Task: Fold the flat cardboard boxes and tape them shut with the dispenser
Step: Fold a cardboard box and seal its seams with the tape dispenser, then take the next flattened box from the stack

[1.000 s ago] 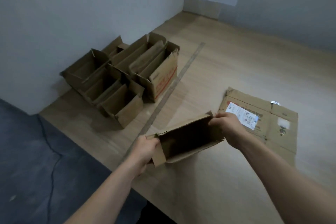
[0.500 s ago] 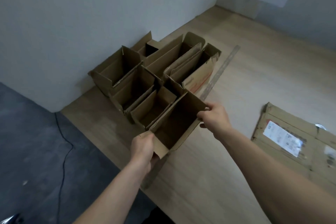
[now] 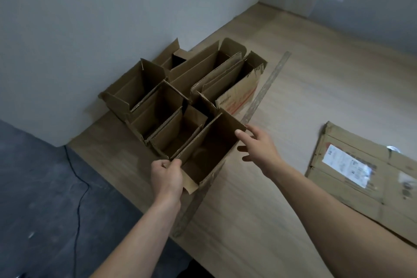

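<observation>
Brown cardboard boxes (image 3: 180,106); red print on one; pale wood-grain table (image 3: 316,88).

Both bare forearms reach forward from the lower edge of the view toward the nearest open box (image 3: 209,149). The left hand (image 3: 166,175) is closed in a pinch on the box's near corner, thumb on top and fingers curled under, wrist straight. The right hand (image 3: 259,145) is spread open at the box's far right corner, fingers extended, the index fingertip touching the wall's upper edge, grasping nothing.
</observation>
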The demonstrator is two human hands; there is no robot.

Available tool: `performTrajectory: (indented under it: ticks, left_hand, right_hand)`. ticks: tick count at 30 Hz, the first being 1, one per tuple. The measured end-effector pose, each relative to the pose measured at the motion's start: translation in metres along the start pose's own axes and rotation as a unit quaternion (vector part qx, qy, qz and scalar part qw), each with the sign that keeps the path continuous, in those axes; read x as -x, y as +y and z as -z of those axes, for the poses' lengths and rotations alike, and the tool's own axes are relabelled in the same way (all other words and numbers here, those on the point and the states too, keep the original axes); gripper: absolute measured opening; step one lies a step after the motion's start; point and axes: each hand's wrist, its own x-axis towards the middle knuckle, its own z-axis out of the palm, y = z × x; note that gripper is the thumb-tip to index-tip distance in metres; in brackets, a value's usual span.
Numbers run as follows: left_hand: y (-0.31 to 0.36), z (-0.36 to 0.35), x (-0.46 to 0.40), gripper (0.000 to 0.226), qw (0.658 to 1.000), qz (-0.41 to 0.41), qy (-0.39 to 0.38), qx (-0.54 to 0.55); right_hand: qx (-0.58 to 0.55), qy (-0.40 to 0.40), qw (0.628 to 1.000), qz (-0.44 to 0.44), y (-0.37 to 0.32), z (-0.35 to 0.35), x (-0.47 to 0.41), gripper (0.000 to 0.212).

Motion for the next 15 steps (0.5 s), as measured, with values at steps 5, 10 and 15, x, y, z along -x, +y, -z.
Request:
performTrajectory:
  ticks: [5, 10, 15]
  left_hand:
    - [-0.002, 0.002, 0.025, 0.047, 0.988, -0.113, 0.069, -0.073]
    - [-0.008, -0.025, 0.096, 0.045, 0.868, -0.472, 0.074, -0.133]
    - [-0.049, -0.097, 0.156, 0.052, 0.838, -0.492, -0.103, -0.212]
  right_hand:
    - [-0.020, 0.009, 1.000, 0.006, 0.018, 0.027, 0.014, 0.068]
    - [-0.021, 0.064, 0.998, 0.001, 0.057, 0.081, 0.044, 0.076]
    - [-0.023, 0.115, 0.992, -0.039, 0.115, 0.159, 0.086, 0.074]
